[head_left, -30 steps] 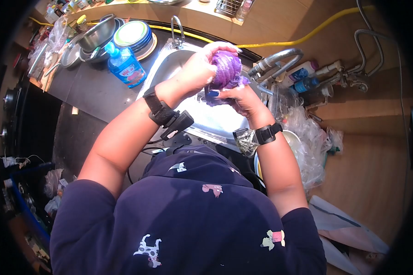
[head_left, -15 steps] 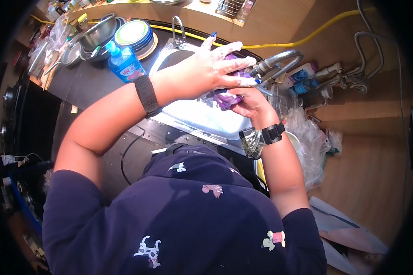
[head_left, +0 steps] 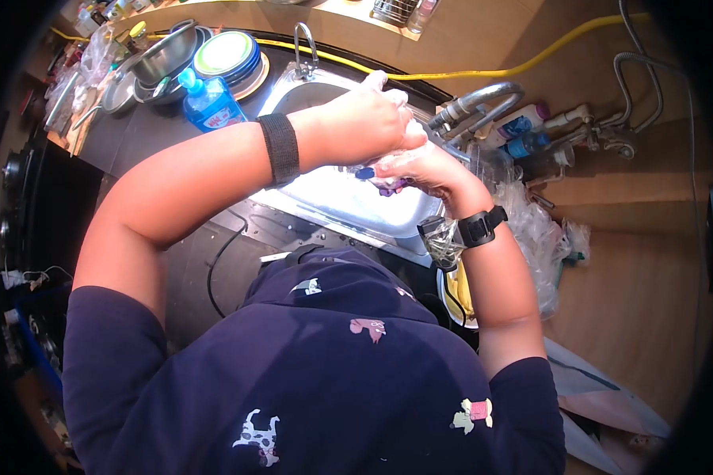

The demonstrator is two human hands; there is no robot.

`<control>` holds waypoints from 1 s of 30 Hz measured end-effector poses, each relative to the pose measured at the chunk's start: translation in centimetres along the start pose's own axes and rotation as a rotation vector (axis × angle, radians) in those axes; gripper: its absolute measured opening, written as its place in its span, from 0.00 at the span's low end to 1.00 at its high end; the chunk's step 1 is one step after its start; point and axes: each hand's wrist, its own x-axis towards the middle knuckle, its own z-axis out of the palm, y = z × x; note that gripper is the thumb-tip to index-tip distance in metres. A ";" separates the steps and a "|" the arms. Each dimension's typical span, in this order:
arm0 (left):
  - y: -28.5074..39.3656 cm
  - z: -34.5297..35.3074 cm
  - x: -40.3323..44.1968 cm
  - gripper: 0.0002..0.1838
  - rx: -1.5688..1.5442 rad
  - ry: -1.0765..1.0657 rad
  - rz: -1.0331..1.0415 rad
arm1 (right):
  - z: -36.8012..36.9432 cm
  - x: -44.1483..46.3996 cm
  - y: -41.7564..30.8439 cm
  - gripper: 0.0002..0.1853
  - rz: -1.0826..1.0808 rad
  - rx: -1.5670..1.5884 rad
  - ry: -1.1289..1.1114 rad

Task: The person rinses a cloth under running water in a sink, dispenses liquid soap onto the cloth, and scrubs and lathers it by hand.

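Over the metal sink (head_left: 345, 202), my left hand (head_left: 368, 123) is curled closed, with white suds on its fingers. My right hand (head_left: 420, 168) meets it from the right, its fingers bent and soapy. Between and under the hands is a crumpled purple cloth (head_left: 390, 190). Only a small soapy piece of it shows below my right fingers; the hands hide the rest. A black band circles my left wrist, and my right wrist wears a dark strapped device.
A blue soap bottle (head_left: 212, 104) stands left of the sink, near stacked plates (head_left: 226, 57) and a metal bowl (head_left: 165, 59). Behind the basin is a thin tap (head_left: 306, 49). A grey faucet (head_left: 483, 103), bottles (head_left: 523, 142) and plastic bags (head_left: 523, 237) lie to the right.
My left hand has gone from spread fingers to a closed grip, lower against my right hand. Less of the purple cloth shows now.
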 end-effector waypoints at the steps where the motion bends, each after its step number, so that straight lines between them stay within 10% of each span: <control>1: 0.0 0.1 0.1 0.08 -0.016 -0.020 -0.018 | 0.0 0.0 -0.2 0.11 -0.010 -0.027 0.019; 16: -0.7 1.6 1.0 0.08 -0.021 -0.235 -0.171 | -0.2 1.7 -0.4 0.15 -0.008 -0.598 0.269; 30: -2.0 4.9 1.5 0.09 -0.207 -0.433 -0.417 | -2.5 4.3 3.6 0.10 -0.462 -1.388 0.466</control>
